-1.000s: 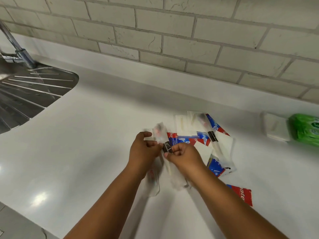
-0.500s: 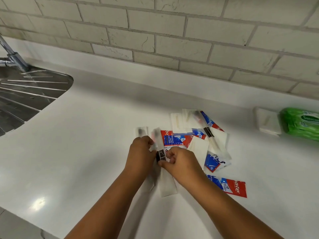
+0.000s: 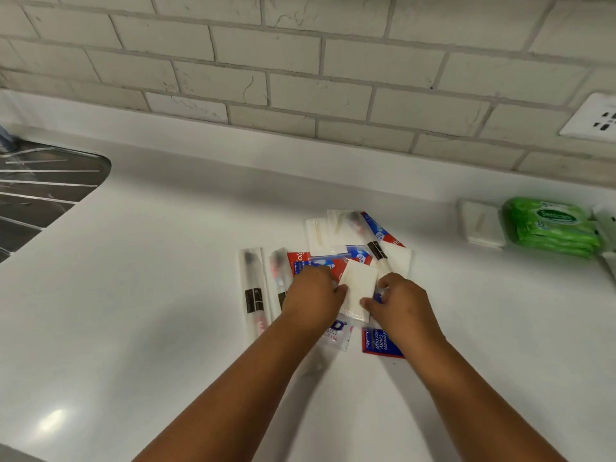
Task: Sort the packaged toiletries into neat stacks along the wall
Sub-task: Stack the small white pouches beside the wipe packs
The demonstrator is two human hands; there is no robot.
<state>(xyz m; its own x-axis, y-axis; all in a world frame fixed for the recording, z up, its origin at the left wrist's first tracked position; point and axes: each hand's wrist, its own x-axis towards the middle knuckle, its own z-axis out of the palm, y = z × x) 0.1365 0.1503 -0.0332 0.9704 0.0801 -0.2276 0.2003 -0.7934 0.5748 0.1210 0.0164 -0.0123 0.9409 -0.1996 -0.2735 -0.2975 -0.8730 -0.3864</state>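
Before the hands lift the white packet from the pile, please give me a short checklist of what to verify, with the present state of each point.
1. Both hands on the white packet: ok, left hand and right hand pinch its lower edges.
2. Only one packet pinched: cannot tell.
3. Packet free of the pile: cannot tell, it lies on toothpaste sachets.
4. Stack of white packets at the wall: ok, beside the green wipes.
5. Toothbrushes set aside: ok, two lie left of the pile.
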